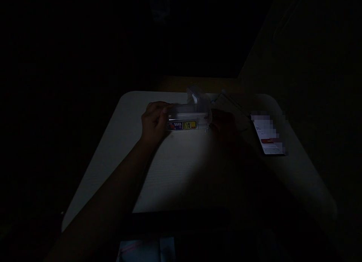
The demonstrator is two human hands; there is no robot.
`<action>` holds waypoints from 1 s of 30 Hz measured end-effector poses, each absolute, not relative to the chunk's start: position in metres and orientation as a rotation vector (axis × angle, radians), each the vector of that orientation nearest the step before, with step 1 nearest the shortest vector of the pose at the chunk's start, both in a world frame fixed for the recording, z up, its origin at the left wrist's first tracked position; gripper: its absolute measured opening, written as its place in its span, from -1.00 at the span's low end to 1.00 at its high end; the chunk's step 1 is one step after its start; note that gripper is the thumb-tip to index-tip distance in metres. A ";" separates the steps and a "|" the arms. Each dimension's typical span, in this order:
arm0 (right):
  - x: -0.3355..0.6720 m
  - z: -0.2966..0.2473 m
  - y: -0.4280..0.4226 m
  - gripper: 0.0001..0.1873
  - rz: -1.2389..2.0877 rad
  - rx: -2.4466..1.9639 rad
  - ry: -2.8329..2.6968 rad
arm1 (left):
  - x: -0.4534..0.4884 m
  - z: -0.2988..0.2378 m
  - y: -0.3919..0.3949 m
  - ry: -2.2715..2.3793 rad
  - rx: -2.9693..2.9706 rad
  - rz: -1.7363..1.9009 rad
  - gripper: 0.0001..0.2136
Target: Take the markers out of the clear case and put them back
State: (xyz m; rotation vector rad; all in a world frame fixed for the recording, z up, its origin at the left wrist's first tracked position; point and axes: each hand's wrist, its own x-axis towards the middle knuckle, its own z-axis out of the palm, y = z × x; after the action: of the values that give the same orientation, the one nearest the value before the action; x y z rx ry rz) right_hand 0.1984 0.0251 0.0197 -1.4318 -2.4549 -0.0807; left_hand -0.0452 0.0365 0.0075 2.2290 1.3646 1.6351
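Observation:
Near the far side of the white table [169,156], my left hand [154,120] is closed around the left end of a clear plastic box [186,117]. The box lies lengthwise and carries a blue, red and yellow label on its near side. At its right end, a clear plastic piece [196,94] stands up; whether it is a flap or a bag I cannot make out. My right hand [224,122] is in deep shadow by that end, and its fingers are too dark to read.
A phone [268,135] with a lit screen lies on the right of the table. Between it and the box is a thin, dim sheet or packet [230,103]. A dark object with a faintly lit surface [147,248] is at the bottom edge. The surroundings are almost black.

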 end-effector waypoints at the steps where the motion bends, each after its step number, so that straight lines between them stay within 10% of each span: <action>1: 0.198 0.022 0.024 -0.66 -0.100 -1.456 -2.444 | -0.045 0.007 0.037 1.355 2.233 1.638 -0.70; 30: 0.209 0.034 0.020 -0.65 -0.071 -1.572 -2.397 | -0.047 0.008 0.038 1.319 2.227 1.652 -0.71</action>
State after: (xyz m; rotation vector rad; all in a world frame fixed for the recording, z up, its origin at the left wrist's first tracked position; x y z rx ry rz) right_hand 0.2091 0.0200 0.0336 -1.5718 -2.3975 -0.0713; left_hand -0.0468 0.0381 0.0078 2.2270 1.3190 1.6523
